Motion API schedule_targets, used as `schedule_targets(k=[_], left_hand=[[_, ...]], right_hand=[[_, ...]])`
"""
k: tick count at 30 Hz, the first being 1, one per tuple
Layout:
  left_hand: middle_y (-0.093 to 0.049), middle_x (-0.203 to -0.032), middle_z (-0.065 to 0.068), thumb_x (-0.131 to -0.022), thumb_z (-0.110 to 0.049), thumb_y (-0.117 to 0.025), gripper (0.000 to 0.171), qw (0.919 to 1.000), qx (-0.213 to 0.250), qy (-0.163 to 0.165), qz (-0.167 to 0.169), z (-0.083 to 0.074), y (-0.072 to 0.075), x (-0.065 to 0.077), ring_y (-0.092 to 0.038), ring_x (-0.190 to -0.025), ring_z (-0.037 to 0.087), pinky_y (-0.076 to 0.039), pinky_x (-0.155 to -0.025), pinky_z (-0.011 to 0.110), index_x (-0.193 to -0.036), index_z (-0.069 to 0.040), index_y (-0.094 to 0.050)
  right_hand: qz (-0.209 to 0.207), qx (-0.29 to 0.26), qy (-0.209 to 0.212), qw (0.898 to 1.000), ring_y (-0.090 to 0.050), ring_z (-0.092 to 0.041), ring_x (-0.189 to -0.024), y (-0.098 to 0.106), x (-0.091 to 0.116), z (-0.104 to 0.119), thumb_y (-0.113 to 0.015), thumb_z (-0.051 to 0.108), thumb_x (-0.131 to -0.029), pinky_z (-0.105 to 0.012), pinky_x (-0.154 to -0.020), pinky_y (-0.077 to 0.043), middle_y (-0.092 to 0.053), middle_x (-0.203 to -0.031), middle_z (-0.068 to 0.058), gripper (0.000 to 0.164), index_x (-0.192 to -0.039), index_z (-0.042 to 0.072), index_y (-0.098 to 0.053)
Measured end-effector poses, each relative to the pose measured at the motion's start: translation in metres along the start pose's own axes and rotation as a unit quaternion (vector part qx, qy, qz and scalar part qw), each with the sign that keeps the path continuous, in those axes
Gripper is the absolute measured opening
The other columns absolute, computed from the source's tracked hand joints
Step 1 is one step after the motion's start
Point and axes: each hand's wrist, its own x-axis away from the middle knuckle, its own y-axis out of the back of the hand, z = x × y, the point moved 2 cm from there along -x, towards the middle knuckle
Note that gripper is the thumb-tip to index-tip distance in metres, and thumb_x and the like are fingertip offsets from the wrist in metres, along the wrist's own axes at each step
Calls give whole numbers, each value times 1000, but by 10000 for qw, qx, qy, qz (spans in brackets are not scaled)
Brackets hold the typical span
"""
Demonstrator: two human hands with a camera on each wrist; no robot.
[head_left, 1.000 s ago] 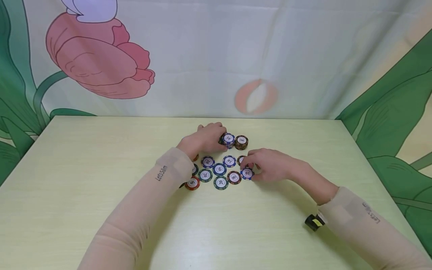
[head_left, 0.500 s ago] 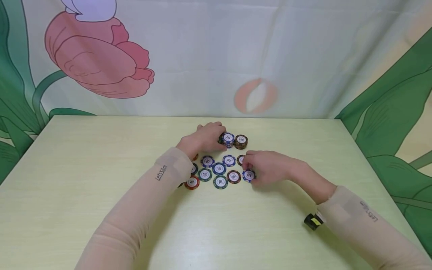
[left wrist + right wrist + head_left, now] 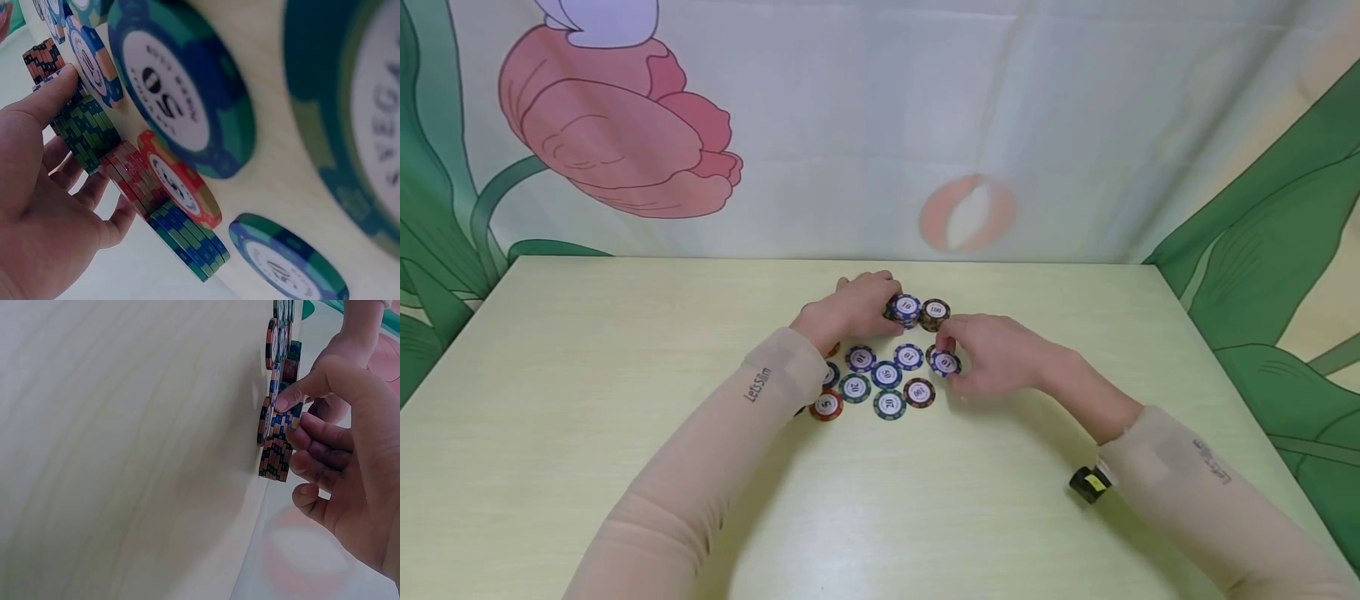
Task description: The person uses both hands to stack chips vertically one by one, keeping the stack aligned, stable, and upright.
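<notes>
In the head view my left hand [image 3: 859, 304] reaches to the row of poker chip stacks at the back. Its thumb lies against the front of the stacks, by the blue stack [image 3: 907, 310]. The left wrist view shows its fingers behind the green stack [image 3: 87, 134] and the red stack [image 3: 132, 178]. My right hand [image 3: 1000, 354] pinches a blue poker chip [image 3: 945, 363] marked 10 between thumb and fingers. That chip is held just in front of the stacks and partly covers a brown chip [image 3: 930, 353].
Loose chips lie flat before the stacks, among them a green chip [image 3: 890, 405], a black-and-red chip [image 3: 919, 392] and a red chip [image 3: 827, 405]. A brown 100 stack [image 3: 936, 314] ends the row on the right. The left forearm hides some chips.
My right hand has lifted the blue chip and moved it away from me, towards the stacks. My left hand has stayed in place.
</notes>
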Motion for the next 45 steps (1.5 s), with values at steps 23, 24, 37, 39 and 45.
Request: schedule_targets(k=[23, 24, 37, 39, 45], left_hand=[[-56, -125, 6, -95, -36, -75, 47, 9998, 130, 107, -92, 2, -1, 0, -53, -111, 25, -38, -102, 56, -131, -9, -62], [-56, -125, 7, -95, -36, -76, 47, 9998, 129, 103, -96, 2, -1, 0, -53, -111, 25, -38, -101, 57, -130, -9, -62], [-57, -127, 8, -94, -35, -76, 47, 9997, 174, 103, -137, 1, -1, 1, -54, -114, 26, -38, -103, 60, -131, -8, -63], [-57, -127, 8, -94, -35, -76, 47, 9997, 188, 94, -154, 1, -1, 1, -54, -114, 26, -38, -102, 60, -130, -8, -63], [-57, -128, 8, -94, -35, -76, 46, 9996, 207, 73, -175, 1, -1, 1, -54, -115, 26, -38, -101, 59, -130, -8, -63]], right_hand=[[-1288, 485, -683, 9881, -60, -22, -87, -2, -43, -4, -67, 27, -84, -38, -73, -53, -63, -103, -7, 37, -112, 2, -66], [-1316, 492, -700, 9876, -60, -22, -87, -2, -45, -5, -67, 27, -85, -38, -73, -53, -62, -102, -7, 37, -112, 2, -66], [-1592, 621, -497, 9840, -58, -29, -97, -8, -59, -8, -71, 23, -84, -43, -84, -50, -66, -103, -12, 35, -110, -1, -69], [-1604, 645, -466, 9838, -59, -29, -97, -8, -60, -7, -71, 23, -84, -43, -84, -50, -66, -103, -12, 35, -110, -1, -70], [-1561, 618, -415, 9849, -60, -28, -96, -8, -62, -5, -72, 23, -84, -42, -83, -50, -67, -103, -11, 37, -112, -1, -71]])
